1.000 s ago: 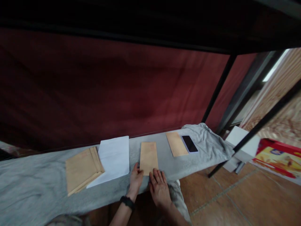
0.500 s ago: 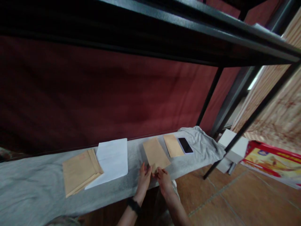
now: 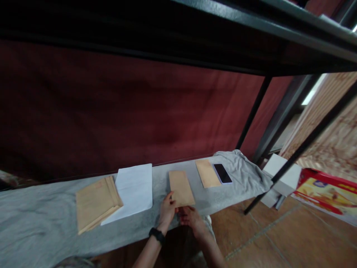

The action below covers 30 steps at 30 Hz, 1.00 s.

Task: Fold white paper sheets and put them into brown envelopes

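A brown paper envelope [image 3: 182, 188] lies in front of me on the grey cloth, its lower edge towards me. My left hand [image 3: 167, 208], with a black band on the wrist, grips its lower left edge, thumb and finger on the paper. Just below the bottom edge is my right hand [image 3: 191, 219], its loosely bent fingers apart and close to the paper; their tips are partly hidden. A second brown envelope [image 3: 208, 174] rests to the right, beside a phone [image 3: 222, 174] with a dark screen. White paper sheets [image 3: 135, 190] lie to the left, partly under a stack of brown envelopes [image 3: 96, 203].
The grey cloth [image 3: 41, 212] covers a long, narrow surface. A dark metal frame [image 3: 253, 111] stands around it, with a beam overhead and a dark red cloth [image 3: 139, 111] behind. White boxes [image 3: 284, 175] and a red-and-yellow carton [image 3: 329, 191] sit on the tiled floor at right.
The envelope now lies straighter and looks shorter, the small flap at its lower end no longer visible. My left hand has moved up its left edge; my right hand's fingers have loosened from the bottom.
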Available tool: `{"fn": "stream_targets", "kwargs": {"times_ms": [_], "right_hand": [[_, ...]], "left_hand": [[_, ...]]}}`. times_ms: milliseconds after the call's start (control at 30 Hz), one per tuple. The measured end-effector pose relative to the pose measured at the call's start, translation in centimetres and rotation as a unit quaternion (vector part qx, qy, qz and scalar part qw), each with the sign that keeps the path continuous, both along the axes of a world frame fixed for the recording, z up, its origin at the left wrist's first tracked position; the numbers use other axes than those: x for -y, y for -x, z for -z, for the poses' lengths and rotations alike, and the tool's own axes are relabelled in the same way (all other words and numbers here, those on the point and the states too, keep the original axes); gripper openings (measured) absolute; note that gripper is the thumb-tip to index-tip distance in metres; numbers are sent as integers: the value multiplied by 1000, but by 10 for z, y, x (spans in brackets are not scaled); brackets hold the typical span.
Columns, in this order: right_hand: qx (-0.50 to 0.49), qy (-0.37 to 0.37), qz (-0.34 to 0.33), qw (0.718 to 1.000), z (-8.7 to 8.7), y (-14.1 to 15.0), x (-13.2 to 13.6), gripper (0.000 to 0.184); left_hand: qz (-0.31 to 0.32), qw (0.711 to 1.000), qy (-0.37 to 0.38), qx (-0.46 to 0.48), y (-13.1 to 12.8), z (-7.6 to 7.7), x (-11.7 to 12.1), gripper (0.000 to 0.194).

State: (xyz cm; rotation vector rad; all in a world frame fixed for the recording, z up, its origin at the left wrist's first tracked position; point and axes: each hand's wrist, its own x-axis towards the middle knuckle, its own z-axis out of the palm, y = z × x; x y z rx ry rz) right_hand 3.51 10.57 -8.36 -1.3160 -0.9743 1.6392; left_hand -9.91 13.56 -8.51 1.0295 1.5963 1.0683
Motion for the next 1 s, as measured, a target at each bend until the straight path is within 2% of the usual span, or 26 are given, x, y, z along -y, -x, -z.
{"fn": "stream_targets", "kwargs": {"times_ms": [33,100,133,200,300,367,433,567,700,800,900,1000], "right_hand": [[31,-19,1,999,1,-2,1,35],[141,-121,7,983,2,-8,3,36],[213,-195,7,957,3,-12,4,37],[360,-331,-15,872,5,-19,6,41],[496,-425,-71,754,15,-26,7,45],[540,-451,-95,704,23,-29,7,48],[563,-464,-101,677,30,-30,7,51],[582,-474,-84,655,38,-29,7,50],[586,-478,-72,650,39,-30,7,53],[583,-480,-70,652,41,-30,7,57],[583,-474,-67,657,44,-28,10,59],[582,-450,-47,676,48,-23,14,62]], "left_hand": [[-2,1000,1,-10,4,2,-1,58],[9,999,7,-49,13,9,-1,55],[17,997,13,-73,16,12,1,53],[31,989,8,-146,20,19,5,49],[37,945,-40,-323,20,23,12,42],[36,895,-73,-439,14,21,13,38],[55,855,-115,-502,4,17,4,39],[154,811,-181,-534,-16,14,-37,48],[188,784,-143,-575,-23,21,-87,54],[207,770,-133,-589,-22,21,-115,56],[216,766,-126,-592,-21,19,-128,58],[232,769,-142,-579,-21,19,-124,57]]}}
